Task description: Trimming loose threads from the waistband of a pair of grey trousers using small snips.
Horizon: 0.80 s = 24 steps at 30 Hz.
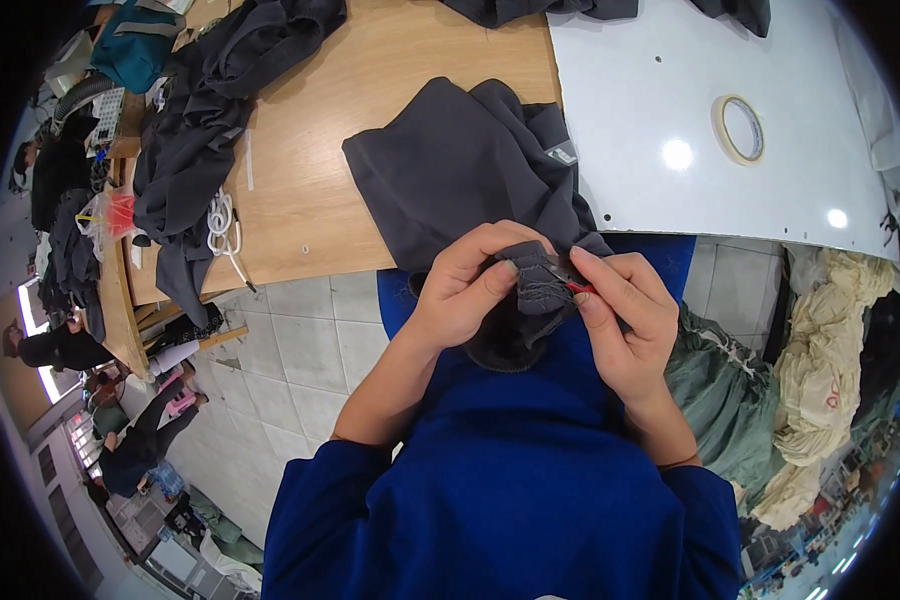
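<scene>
A dark grey garment (450, 170) lies folded over the table's front edge, and part of it is bunched up in front of my chest. My left hand (470, 285) is closed on this raised part, with thumb and fingers pinching the cloth. Pale loose threads show along a seam there. Beside it my right hand (625, 310) pinches a small red-handled tool (579, 288) against the cloth. Fingers cover most of the tool, so its exact kind cannot be made out. A small white label (562, 155) shows on the garment's right side.
On the wooden table (310, 200), another dark grey garment (195, 150) and a white cord (224, 232) lie to the left. A tape roll (738, 130) rests on the white board (650, 100) at right. Green and cream cloth bundles (830, 350) stand below it. Several people are at far left.
</scene>
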Motion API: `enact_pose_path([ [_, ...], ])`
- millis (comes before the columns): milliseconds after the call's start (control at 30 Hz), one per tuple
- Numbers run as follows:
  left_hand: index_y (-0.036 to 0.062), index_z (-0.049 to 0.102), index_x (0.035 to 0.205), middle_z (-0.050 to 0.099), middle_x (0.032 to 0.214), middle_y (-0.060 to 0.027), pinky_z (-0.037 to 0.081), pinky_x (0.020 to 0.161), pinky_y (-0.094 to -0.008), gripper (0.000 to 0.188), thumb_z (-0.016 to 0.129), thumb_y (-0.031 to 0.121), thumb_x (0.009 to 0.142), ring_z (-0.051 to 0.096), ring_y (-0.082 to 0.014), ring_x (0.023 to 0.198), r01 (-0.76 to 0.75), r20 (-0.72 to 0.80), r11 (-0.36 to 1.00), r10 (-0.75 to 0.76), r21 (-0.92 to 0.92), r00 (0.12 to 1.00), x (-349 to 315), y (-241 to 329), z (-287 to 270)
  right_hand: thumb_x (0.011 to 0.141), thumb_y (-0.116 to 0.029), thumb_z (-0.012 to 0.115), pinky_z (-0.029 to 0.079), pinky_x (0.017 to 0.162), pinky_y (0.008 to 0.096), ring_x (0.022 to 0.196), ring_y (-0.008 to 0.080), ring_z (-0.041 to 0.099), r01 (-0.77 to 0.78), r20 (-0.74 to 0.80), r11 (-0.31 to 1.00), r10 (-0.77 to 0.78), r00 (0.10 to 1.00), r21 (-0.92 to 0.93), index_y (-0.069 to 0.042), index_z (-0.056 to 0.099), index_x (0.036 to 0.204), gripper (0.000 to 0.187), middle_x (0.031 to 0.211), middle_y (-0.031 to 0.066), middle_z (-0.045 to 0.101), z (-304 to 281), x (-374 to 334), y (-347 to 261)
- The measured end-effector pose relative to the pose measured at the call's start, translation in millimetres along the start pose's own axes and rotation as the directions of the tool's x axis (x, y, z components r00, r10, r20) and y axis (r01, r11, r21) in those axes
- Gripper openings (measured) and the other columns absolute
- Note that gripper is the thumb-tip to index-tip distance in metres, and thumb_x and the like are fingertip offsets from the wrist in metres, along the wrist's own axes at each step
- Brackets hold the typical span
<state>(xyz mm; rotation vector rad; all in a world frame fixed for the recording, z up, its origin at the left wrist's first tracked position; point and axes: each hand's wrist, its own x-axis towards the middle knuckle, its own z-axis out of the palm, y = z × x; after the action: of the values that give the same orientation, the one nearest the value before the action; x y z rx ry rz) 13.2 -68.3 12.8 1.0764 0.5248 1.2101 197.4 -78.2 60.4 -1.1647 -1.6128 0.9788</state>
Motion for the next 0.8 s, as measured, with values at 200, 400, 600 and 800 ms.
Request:
enact_pose_path([
  [200, 0.001, 0.054, 0.109, 0.058, 0.11, -0.013, 0.044, 0.089, -0.0303, 0.02, 0.047, 0.015, 0.096, 0.056, -0.0178, 0.099, 0.017, -0.049, 0.998, -0.02, -0.056, 0.999, 0.2, -0.8, 5.2, 0.07, 0.001, 0.07, 0.04, 0.056, 0.0245, 0.064, 0.0153, 0.05, 0.059, -0.062, 0.997, -0.062, 0.996, -0.058, -0.004, 0.069, 0.104, 0.035, 0.076, 0.0051, 0.057, 2.4, -1.8, 2.4],
  [400, 0.0016, 0.054, 0.108, 0.058, 0.109, -0.0131, 0.044, 0.088, -0.0302, 0.02, 0.047, 0.016, 0.096, 0.056, -0.0176, 0.099, 0.022, -0.069, 0.998, -0.027, -0.062, 0.997, 1.1, -0.5, 7.4, 0.068, 0.002, 0.071, 0.039, 0.056, 0.0243, 0.064, 0.015, 0.05, 0.083, -0.065, 0.992, -0.09, 0.994, -0.099, -0.005, 0.07, 0.103, 0.036, 0.075, 0.0049, 0.057, 1.7, -0.5, 3.3],
  [600, 0.0006, 0.054, 0.108, 0.058, 0.107, -0.011, 0.044, 0.086, -0.0283, 0.02, 0.047, 0.016, 0.096, 0.056, -0.0153, 0.096, 0.05, -0.023, 0.997, -0.051, -0.055, 0.998, 1.6, 3.6, 1.2, 0.072, 0.002, 0.069, 0.038, 0.055, 0.0234, 0.062, 0.0139, 0.049, -0.013, -0.012, 0.999, 0.014, 1.0, 0.048, -0.004, 0.069, 0.105, 0.034, 0.074, 0.0049, 0.057, -1.9, 1.3, -1.5],
  [800, -0.0005, 0.055, 0.108, 0.059, 0.106, -0.009, 0.044, 0.086, -0.0267, 0.021, 0.048, 0.014, 0.095, 0.056, -0.0137, 0.095, 0.102, 0.028, 0.994, -0.1, -0.046, 0.995, 0.7, 6.2, -4.8, 0.074, 0.002, 0.067, 0.038, 0.055, 0.023, 0.062, 0.0138, 0.049, 0.004, 0.038, 0.999, -0.006, 0.999, 0.05, -0.003, 0.068, 0.106, 0.033, 0.073, 0.0052, 0.057, -6.4, 3.0, -2.0],
])
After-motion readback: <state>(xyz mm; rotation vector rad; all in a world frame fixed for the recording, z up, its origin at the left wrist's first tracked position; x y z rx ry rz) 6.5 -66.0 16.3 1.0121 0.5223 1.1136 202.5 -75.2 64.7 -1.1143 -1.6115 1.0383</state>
